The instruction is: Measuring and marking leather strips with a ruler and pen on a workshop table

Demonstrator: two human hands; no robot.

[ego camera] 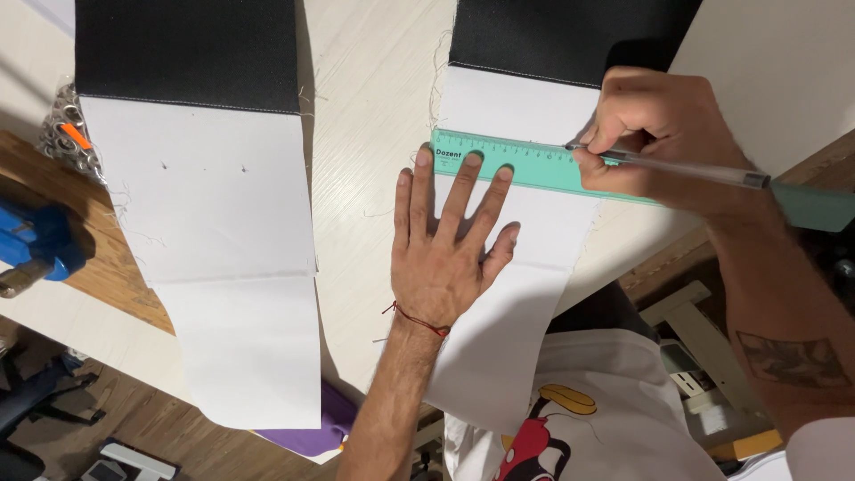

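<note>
My left hand (pixel 450 240) lies flat with fingers spread on a white fabric strip (pixel 525 294), its fingertips pressing on a green plastic ruler (pixel 517 160) laid across the strip. My right hand (pixel 663 134) grips a clear pen (pixel 704 169) whose tip touches the fabric at the ruler's upper edge. The strip's far end is sewn to black fabric (pixel 561 36).
A second white strip (pixel 214 232) with black fabric (pixel 187 49) at its far end lies to the left on the pale table (pixel 365 125). Metal eyelets (pixel 67 134) and a blue tool (pixel 36 245) sit on a wooden board at far left. Purple cloth (pixel 325 428) hangs at the table edge.
</note>
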